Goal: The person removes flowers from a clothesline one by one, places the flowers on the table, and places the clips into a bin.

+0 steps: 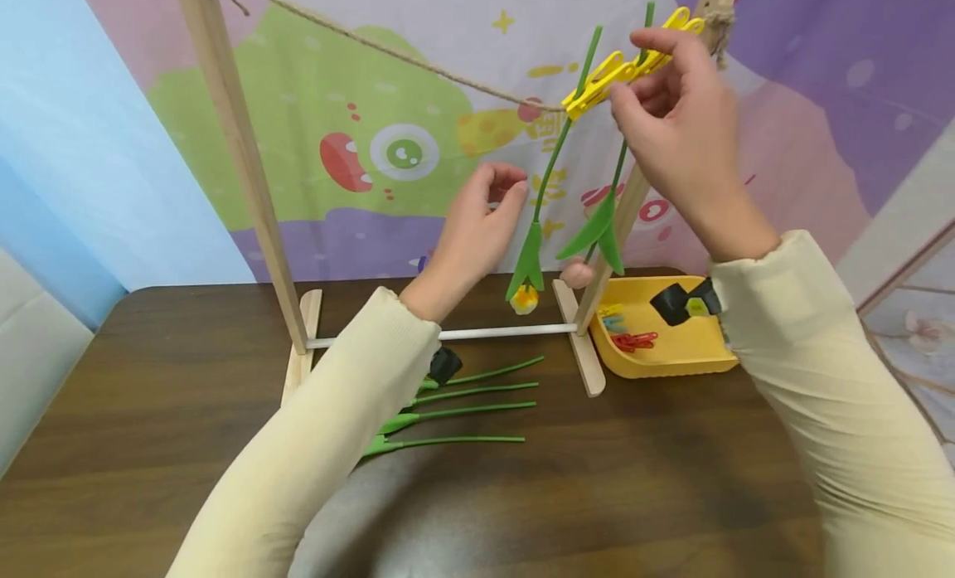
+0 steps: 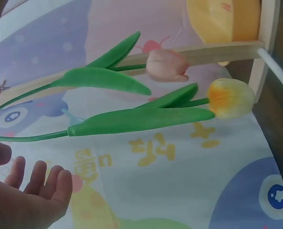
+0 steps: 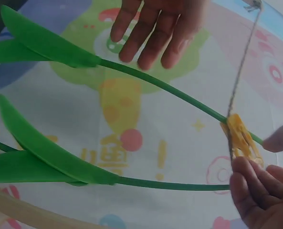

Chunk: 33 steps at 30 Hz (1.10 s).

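Note:
A yellow clothespin (image 1: 597, 85) grips the rope and the green stem of an artificial yellow tulip (image 1: 525, 299), which hangs bloom down. A pink tulip (image 2: 167, 65) hangs beside it from a second yellow clothespin (image 1: 656, 57). My right hand (image 1: 682, 118) is up at the two clothespins, its thumb and index finger spread apart on either side of them. Lower and to the left, my left hand (image 1: 477, 217) is held in the air beside the yellow tulip's stem, fingers loosely bent with nothing in them.
The rope (image 1: 418, 61) runs between the posts of a wooden stand (image 1: 249, 163). Several green-stemmed flowers (image 1: 470, 408) lie on the brown table (image 1: 597, 478), partly behind my left sleeve. A yellow tray (image 1: 671, 368) at right contains red clothespins (image 1: 634, 342) and others.

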{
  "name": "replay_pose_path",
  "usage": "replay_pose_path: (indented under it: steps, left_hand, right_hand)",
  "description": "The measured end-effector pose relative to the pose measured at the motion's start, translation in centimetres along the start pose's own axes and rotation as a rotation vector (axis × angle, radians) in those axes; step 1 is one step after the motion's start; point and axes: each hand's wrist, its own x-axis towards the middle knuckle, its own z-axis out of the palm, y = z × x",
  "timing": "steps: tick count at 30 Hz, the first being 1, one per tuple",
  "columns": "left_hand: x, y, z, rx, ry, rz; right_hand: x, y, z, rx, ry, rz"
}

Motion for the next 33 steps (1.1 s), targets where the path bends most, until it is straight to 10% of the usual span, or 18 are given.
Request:
replay_pose_path:
  steps: [10, 33]
  left_hand:
    - [1.7, 1.2, 1.2, -0.170, -0.022, -0.032]
    - [1.4, 2.8, 2.3, -0.282, -0.118, 0.004]
  right_hand:
    - [1.5, -1.2, -0.8, -0.191, -0.405, 0.247]
    - [2.1, -1.4, -2.5, 0.474, -0.318, 0.336]
